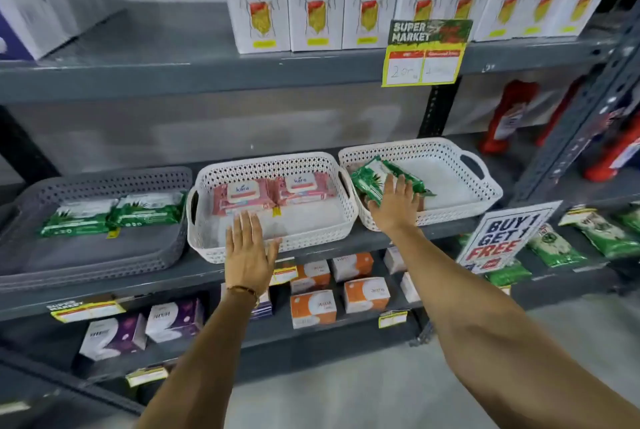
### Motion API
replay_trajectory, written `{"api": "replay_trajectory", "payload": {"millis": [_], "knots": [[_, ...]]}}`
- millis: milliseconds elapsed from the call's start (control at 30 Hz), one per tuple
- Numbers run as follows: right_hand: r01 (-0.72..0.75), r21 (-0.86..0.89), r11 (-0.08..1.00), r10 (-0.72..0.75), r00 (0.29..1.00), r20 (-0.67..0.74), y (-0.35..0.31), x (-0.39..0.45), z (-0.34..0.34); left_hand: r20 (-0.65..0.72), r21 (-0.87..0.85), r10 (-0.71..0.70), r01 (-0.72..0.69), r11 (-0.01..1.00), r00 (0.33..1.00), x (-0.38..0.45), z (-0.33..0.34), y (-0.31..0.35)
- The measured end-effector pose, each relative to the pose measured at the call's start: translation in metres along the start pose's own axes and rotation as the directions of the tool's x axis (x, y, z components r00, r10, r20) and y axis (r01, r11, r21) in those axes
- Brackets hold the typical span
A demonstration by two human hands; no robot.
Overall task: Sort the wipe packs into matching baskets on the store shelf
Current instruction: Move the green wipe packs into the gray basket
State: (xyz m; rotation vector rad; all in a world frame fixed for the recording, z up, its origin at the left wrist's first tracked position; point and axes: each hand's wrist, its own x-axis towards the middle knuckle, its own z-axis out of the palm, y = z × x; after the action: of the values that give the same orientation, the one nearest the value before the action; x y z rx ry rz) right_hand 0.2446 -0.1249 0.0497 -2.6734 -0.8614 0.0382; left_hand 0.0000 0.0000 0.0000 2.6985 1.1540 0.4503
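Note:
Three baskets stand in a row on the middle shelf. The grey basket (104, 255) at left holds two green wipe packs (114, 215). Two pink wipe packs (270, 195) lie at the back of the middle white basket (311, 241). Tilted in the right white basket (460, 203) is a green wipe pack (377, 174), partly under my right hand (394, 203), whose fingers rest on it. Whether the hand grips the pack cannot be told. My left hand (249, 250) is flat and open over the middle basket's front rim, holding nothing.
White boxes fill the shelf above. A "Buy 1 Get 1 Free" sign (502, 238) stands right of the baskets, with green packets (588, 234) and red bottles (509, 117) beyond. Orange boxes (313, 309) and purple boxes (145, 328) sit on the lower shelf.

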Motion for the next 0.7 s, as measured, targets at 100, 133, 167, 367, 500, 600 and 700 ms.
{"api": "replay_trajectory", "payload": {"millis": [100,133,167,367,500,600,700], "knots": [[-0.02,-0.018,1.0,0.021,0.999,0.047,0.002,0.009,0.003,-0.059,0.036,-0.01,0.012,0.999,0.998,0.001,0.004,-0.001],[-0.02,-0.01,1.0,0.02,0.998,0.061,0.001,0.012,0.003,-0.061,0.05,-0.021,0.024,0.998,0.998,0.001,0.004,-0.002],[-0.022,-0.004,1.0,0.022,0.997,0.07,0.001,0.014,0.005,-0.077,0.063,-0.016,0.02,0.998,0.997,0.001,0.006,-0.003],[-0.037,-0.025,0.999,0.039,0.994,0.098,0.004,0.026,0.012,-0.07,0.076,-0.034,0.04,0.996,0.997,0.003,0.008,-0.003],[-0.062,0.011,0.998,0.061,0.996,0.071,0.005,0.032,0.013,-0.076,0.058,-0.036,0.04,0.998,0.996,0.003,0.007,-0.004],[-0.064,0.056,0.996,0.061,0.997,0.046,0.003,0.033,0.016,-0.071,0.056,-0.03,0.034,0.998,0.997,0.002,0.006,-0.004],[-0.063,0.085,0.994,0.065,0.998,-0.013,0.004,0.032,0.018,-0.062,0.06,-0.032,0.036,0.998,0.998,0.001,0.006,-0.01]]}}
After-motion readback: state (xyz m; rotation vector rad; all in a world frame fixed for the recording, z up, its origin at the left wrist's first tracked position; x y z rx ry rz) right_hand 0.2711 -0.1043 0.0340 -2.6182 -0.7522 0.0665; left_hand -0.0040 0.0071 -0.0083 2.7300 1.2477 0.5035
